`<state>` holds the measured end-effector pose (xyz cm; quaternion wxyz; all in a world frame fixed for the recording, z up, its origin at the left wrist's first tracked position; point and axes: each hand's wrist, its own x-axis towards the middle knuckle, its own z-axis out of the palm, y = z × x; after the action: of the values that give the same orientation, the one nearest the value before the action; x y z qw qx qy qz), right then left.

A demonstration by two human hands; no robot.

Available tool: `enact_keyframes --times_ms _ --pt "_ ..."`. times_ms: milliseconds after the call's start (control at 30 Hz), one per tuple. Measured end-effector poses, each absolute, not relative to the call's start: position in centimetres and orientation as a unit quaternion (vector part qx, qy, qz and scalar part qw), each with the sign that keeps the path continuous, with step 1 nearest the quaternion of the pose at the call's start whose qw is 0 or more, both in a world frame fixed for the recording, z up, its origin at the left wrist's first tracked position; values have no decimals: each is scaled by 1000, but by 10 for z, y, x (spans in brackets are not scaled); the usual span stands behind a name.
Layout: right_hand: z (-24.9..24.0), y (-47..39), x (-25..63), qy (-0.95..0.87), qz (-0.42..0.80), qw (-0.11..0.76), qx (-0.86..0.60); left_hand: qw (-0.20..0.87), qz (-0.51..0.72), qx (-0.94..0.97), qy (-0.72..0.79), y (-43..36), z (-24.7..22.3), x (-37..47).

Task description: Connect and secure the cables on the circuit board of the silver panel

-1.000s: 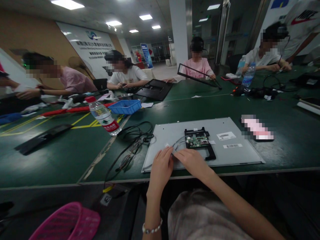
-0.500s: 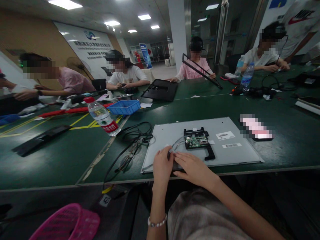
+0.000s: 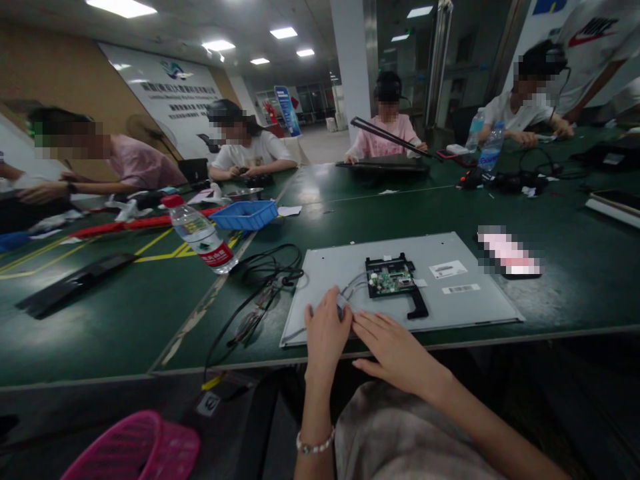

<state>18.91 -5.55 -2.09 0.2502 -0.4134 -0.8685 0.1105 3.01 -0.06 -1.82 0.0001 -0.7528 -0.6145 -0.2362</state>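
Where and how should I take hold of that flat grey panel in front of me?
I'd grip the grey panel by its left and right edges, left hand coming from the left, right hand from the right. It's thin, wide and lies flat, with the circuit board near its middle, so the sides probably offer the safest hold.

The left hand pinches grey cables running from a circuit board on a pale panel; the right hand, fingers extended, is just beside it. On the green desk, a bottle and blue tray stand left of the panel, a phone lies right, and a pink basket sits below the desk's edge.
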Motion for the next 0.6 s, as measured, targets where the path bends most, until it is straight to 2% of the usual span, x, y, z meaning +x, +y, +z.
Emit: enact_keyframes --times_ms 133,267,467,600 --pt "-13 -55 195 -870 132 258 -399 20 -252 -752 -609 -2 -19 30" --pt "-1 -54 215 -850 159 309 -396 29 -273 -753 -597 -2 -19 30" --pt "-8 -27 278 -758 86 394 -513 25 -382 -759 -527 -7 -15 26" --pt "-21 -7 315 -745 56 353 -564 14 -353 -804 -478 -16 -10 23"
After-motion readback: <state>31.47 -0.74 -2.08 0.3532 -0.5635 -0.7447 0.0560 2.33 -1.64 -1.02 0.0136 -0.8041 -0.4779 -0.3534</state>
